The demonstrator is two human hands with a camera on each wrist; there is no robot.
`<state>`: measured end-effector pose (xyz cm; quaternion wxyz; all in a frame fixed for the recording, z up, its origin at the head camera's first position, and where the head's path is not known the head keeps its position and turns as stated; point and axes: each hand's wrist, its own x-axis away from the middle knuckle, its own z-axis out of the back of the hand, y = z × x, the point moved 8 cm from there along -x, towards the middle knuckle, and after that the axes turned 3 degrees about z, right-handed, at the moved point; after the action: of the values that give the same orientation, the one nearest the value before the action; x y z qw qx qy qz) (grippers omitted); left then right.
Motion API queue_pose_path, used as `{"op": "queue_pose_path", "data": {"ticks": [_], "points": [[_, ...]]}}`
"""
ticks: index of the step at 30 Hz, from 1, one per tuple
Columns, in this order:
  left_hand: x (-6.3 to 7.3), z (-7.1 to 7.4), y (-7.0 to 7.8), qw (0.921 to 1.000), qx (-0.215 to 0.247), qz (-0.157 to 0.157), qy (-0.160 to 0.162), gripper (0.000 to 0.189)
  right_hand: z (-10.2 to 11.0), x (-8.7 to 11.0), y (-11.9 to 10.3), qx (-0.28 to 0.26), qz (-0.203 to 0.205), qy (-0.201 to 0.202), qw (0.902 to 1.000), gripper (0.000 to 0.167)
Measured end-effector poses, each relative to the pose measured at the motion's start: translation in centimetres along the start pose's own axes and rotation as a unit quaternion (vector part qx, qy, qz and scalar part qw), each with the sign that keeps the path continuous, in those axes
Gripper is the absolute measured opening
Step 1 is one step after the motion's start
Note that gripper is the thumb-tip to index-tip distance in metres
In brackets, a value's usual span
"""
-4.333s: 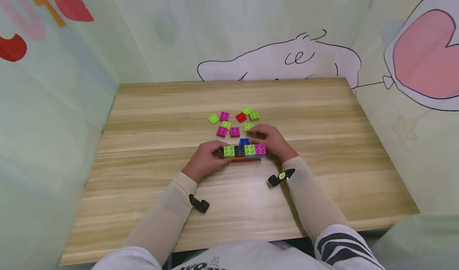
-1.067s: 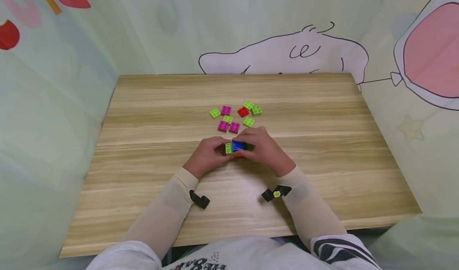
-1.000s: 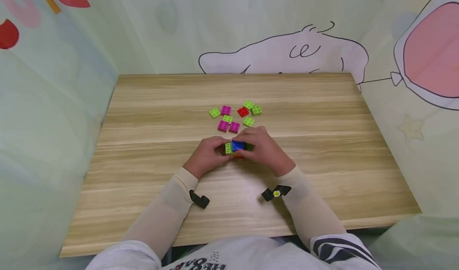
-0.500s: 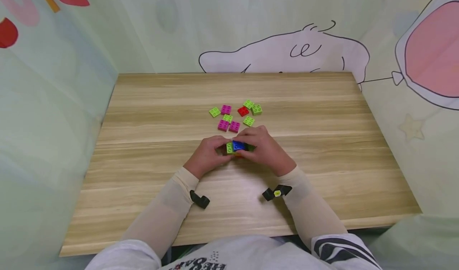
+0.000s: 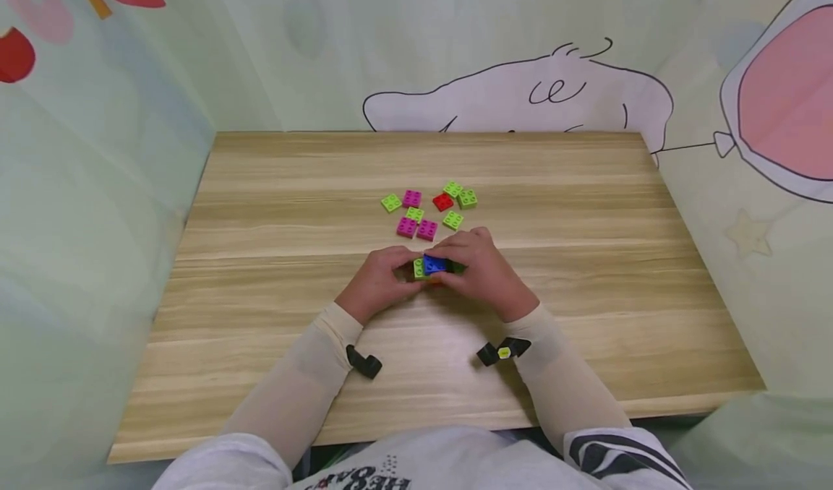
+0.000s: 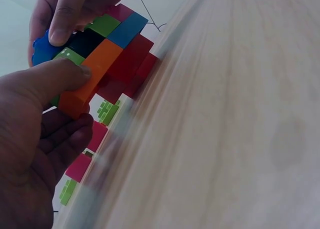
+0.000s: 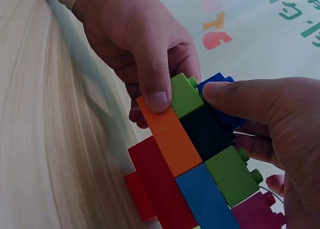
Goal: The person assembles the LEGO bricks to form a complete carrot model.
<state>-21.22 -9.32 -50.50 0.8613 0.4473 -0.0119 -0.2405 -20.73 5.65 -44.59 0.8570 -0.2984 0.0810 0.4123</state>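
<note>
Between the hands is a layered stack of toy building bricks. Its top row shows lime, black, lime and magenta, with an orange brick and a light blue brick below, and red under those. My left hand grips the stack's left end, thumb pressed at the orange and lime bricks in both wrist views. My right hand pinches a dark blue brick between thumb and fingers, at the top of the lime and black bricks. From the head view, the right hand hides most of the stack's right part.
Loose bricks lie behind the hands on the wooden table: several lime ones, such as a lime brick, several magenta, such as a magenta brick, and a red brick. Printed curtains border the table.
Since the oldest frame, the right hand has moved from beside a lime brick onto the blue brick, now atop the stack instead of behind it. Over the last second the hands barely shift.
</note>
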Motion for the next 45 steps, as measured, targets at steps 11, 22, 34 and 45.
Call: {"op": "queue_pose_path", "data": {"ticks": [11, 22, 34, 45], "points": [[0.0, 0.0, 0.2, 0.9999, 0.011, 0.008, 0.002, 0.041, -0.2, 0.7, 1.0, 0.001, -0.032, -0.001, 0.9995, 0.044], [-0.1, 0.3, -1.0, 0.9970, 0.037, 0.068, 0.002, 0.036, 1.5, 2.6, 5.9, -0.148, -0.117, 0.044, 0.9811, 0.041], [-0.1, 0.2, -1.3, 0.9969, 0.047, 0.063, -0.008, 0.035, -1.5, 0.4, 14.3, -0.081, -0.206, 0.053, 0.9738, 0.050], [0.1, 0.3, -1.3, 0.9956, 0.055, 0.076, -0.008, 0.037, -0.5, -0.9, 15.6, -0.021, -0.219, 0.102, 0.9701, 0.039]]}}
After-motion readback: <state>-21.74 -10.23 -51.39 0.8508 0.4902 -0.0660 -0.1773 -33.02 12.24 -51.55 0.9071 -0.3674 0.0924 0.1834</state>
